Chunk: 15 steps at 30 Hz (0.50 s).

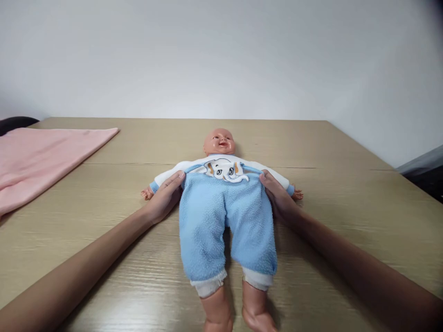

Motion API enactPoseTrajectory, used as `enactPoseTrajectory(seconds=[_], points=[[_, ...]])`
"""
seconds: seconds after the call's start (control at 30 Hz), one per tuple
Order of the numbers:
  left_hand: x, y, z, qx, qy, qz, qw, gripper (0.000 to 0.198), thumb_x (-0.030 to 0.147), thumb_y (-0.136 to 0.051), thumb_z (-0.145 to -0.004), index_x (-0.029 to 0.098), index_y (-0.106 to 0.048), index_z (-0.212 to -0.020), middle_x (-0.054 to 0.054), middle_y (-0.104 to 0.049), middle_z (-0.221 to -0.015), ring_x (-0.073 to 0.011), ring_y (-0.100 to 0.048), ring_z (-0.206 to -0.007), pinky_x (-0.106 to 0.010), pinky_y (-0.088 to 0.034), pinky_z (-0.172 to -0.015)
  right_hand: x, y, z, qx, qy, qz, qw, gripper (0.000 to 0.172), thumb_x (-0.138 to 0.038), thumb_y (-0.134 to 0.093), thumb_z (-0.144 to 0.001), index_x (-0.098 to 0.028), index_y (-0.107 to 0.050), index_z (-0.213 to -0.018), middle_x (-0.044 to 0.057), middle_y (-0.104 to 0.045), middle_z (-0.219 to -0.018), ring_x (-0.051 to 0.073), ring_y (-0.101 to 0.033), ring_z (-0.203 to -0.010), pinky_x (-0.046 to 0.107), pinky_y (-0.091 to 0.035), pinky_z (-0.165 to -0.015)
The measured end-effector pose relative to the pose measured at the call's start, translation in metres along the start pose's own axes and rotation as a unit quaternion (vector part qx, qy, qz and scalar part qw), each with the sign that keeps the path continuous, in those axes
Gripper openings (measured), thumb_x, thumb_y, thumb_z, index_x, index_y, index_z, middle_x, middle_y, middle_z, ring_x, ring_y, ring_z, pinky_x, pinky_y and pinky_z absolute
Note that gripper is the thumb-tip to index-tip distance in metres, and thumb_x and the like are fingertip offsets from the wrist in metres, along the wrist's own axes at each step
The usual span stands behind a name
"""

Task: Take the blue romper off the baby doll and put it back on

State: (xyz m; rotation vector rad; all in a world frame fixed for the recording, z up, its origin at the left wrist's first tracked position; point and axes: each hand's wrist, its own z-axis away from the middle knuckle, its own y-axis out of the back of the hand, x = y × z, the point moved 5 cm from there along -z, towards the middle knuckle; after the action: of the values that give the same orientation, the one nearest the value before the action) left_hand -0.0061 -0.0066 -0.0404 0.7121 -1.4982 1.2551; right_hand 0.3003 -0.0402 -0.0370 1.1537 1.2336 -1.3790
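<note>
A baby doll (219,142) lies on its back on the wooden table, head toward the wall and bare feet toward me. It wears a white long-sleeved top (258,165) and blue fleece overalls (204,221) with an elephant face (224,170) on the bib. My left hand (168,193) grips the upper left edge of the overalls at the doll's side. On the opposite side my right hand (279,196) grips the upper right edge. Both thumbs show on the blue cloth; the other fingers are partly hidden along and beneath the doll's sides.
A pink cloth (44,161) lies flat at the table's left. Behind the wooden table (138,143) rises a pale wall (207,60). Dark objects, only partly visible, stand past the table at the far left (17,122) and right (425,182).
</note>
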Motion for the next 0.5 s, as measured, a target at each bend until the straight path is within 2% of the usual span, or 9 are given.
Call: enactPoseTrajectory(seconds=[0.13, 0.23, 0.37, 0.43, 0.5], points=[[0.002, 0.001, 0.001, 0.028, -0.014, 0.038, 0.999, 0.032, 0.053, -0.082, -0.094, 0.023, -0.072, -0.094, -0.001, -0.066, -0.093, -0.0192, -0.059, -0.091, -0.028, -0.050, -0.086, 0.003, 0.000, 0.000, 0.004, 0.061, 0.115, 0.991, 0.040, -0.069, -0.074, -0.092, -0.030, -0.067, -0.096, 0.000, -0.071, -0.091, 0.026, -0.068, -0.097, 0.038, -0.058, -0.092], [0.005, 0.001, 0.001, 0.027, -0.016, 0.062, 0.998, 0.035, 0.052, -0.082, -0.094, 0.022, -0.066, -0.084, 0.001, -0.057, -0.083, -0.0167, -0.050, -0.078, -0.027, -0.048, -0.078, 0.005, -0.002, 0.000, 0.013, 0.099, 0.142, 0.985, 0.040, -0.069, -0.071, -0.095, -0.029, -0.066, -0.095, -0.001, -0.064, -0.085, 0.024, -0.063, -0.087, 0.036, -0.055, -0.086], [0.009, -0.003, 0.003, 0.000, -0.029, 0.039, 0.999, 0.053, 0.055, -0.083, -0.092, 0.021, -0.051, -0.067, -0.001, -0.053, -0.084, -0.0176, -0.048, -0.083, -0.026, -0.047, -0.078, 0.002, 0.000, 0.002, 0.048, 0.119, 0.182, 0.975, 0.033, -0.061, -0.071, -0.096, -0.029, -0.066, -0.104, 0.003, -0.068, -0.096, 0.026, -0.065, -0.093, 0.041, -0.054, -0.090], [0.010, -0.005, 0.004, -0.008, -0.039, 0.019, 0.999, 0.058, 0.058, -0.082, -0.092, 0.021, -0.047, -0.065, -0.002, -0.053, -0.085, -0.0185, -0.049, -0.088, -0.026, -0.046, -0.081, -0.016, -0.002, 0.008, 0.085, 0.160, 0.218, 0.959, 0.029, -0.050, -0.073, -0.095, -0.028, -0.066, -0.112, 0.006, -0.070, -0.109, 0.028, -0.066, -0.103, 0.044, -0.054, -0.097], [0.009, -0.006, 0.004, -0.009, -0.054, 0.008, 0.998, 0.054, 0.057, -0.082, -0.092, 0.021, -0.049, -0.068, -0.001, -0.051, -0.085, -0.0179, -0.047, -0.086, -0.026, -0.045, -0.081, -0.045, -0.013, 0.017, 0.111, 0.231, 0.273, 0.927, 0.024, -0.040, -0.071, -0.097, -0.029, -0.065, -0.118, 0.009, -0.069, -0.121, 0.030, -0.065, -0.113, 0.048, -0.051, -0.105]])
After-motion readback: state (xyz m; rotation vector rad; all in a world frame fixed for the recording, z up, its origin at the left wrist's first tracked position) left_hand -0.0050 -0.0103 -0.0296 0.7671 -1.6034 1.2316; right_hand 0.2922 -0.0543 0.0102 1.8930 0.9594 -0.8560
